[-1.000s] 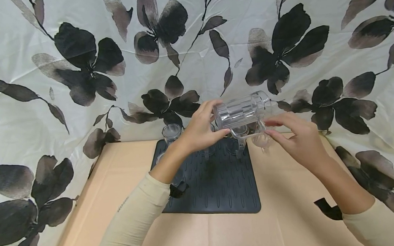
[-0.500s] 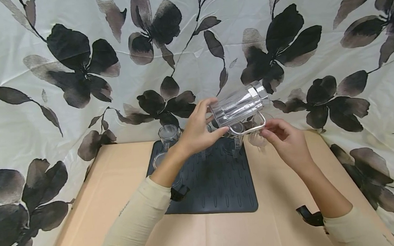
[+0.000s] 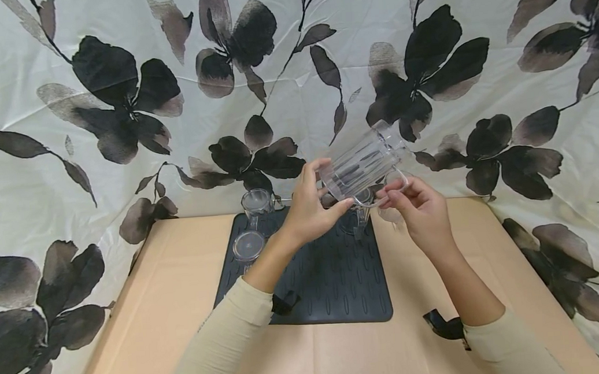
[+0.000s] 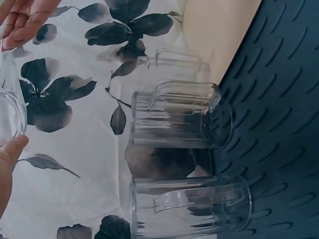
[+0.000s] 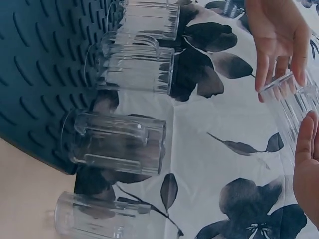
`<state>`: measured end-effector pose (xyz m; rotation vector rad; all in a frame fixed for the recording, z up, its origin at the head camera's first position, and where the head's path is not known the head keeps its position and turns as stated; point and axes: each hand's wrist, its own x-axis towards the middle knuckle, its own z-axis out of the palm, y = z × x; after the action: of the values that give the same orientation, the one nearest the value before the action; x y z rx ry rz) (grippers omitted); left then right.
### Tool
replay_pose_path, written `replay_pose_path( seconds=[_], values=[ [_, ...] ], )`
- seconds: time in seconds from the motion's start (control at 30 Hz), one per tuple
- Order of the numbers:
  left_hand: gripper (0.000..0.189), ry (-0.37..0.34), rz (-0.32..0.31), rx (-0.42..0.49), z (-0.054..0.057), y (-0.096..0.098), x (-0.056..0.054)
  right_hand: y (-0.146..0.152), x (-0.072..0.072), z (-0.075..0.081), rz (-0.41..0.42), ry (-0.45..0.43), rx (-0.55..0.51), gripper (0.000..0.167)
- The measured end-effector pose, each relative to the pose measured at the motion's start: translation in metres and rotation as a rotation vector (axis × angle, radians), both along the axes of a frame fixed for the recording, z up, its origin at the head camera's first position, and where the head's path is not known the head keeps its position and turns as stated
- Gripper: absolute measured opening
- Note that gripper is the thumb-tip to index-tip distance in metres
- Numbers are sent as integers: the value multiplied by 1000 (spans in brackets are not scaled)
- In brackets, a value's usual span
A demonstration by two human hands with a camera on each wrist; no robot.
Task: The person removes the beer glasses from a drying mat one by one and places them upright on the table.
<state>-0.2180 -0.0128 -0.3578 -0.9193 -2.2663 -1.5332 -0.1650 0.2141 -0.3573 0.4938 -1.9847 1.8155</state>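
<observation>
Reader: State the location of the held mug.
Guide: The held mug (image 3: pixel 362 162) is clear and is raised above the worktop (image 3: pixel 311 360). In the head view it appears over the far edge of the dark mat (image 3: pixel 333 289), toward the far right corner. It is tilted, with its left end lower than its right end.

Reader: State the condition of each hand.
Guide: The left hand (image 3: pixel 309 215) grips the lower end of the mug, thumb on the near side and fingers on the opposite side. The right hand (image 3: pixel 427 216) pinches the handle between thumb and fingers.

Reader: Which other mugs are present?
Guide: The corner mug (image 3: pixel 258 204) stands at the far left corner of the mat. The side mug (image 3: pixel 248 247) stands nearer, along the left edge. The rear mug (image 3: pixel 354 224) stands at the far edge, near the right corner, partly hidden behind the right hand and handle. The outer mug (image 5: pixel 99 219) stands just beside the mat, off its far right corner.

Reader: What adjoins the worktop?
Guide: A floral cloth (image 3: pixel 325 104) hangs along the far edge.
</observation>
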Motion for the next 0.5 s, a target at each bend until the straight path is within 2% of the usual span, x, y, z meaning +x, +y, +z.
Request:
replay_pose_path(
  seconds=[0.1, 0.27, 0.5],
  values=[
    [82, -24, 11, -4, -5, 0, 1, -4, 0, -1, 53, 9, -59, 9],
    [81, -61, 25, -49, -10, -2, 3, -6, 3, -2, 117, -33, -97, 7],
    [88, -7, 68, -121, -6, 1, 4, -4, 5, 2, 153, -44, -96, 5]
  ],
)
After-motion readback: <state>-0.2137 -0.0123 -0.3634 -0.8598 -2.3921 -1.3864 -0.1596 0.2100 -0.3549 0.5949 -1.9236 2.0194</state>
